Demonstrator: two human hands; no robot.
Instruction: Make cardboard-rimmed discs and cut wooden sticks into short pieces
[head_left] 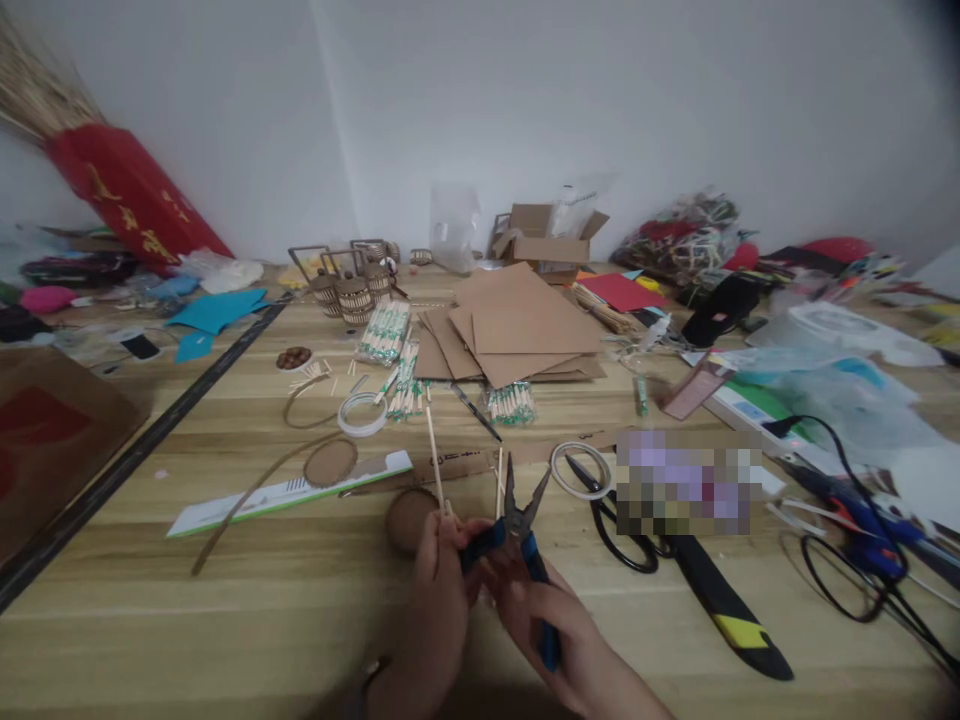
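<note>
My left hand [435, 590] is closed on a thin wooden stick [434, 450] that looks like a chopstick and points up and away. A second, shorter stick [500, 482] rises just left of the pliers' jaws; its lower end is hidden behind my fingers. My right hand [555, 625] is wrapped round needle-nose pliers [517, 522] with blue handles, their jaws spread with nothing visible between them. Beyond my left hand lies a round brown cardboard piece [409, 520] with an edge that looks notched. A flat cardboard disc [330, 462] rests farther left.
Black scissors [622, 535] lie right of the pliers, by a tape roll [582, 470] and a black-and-yellow handle [731, 610]. Ahead are wrapped chopsticks [386, 330], cardboard sheets [525, 325] and small stick baskets [356, 298]. A glue gun [874, 545] with a cable sits at right.
</note>
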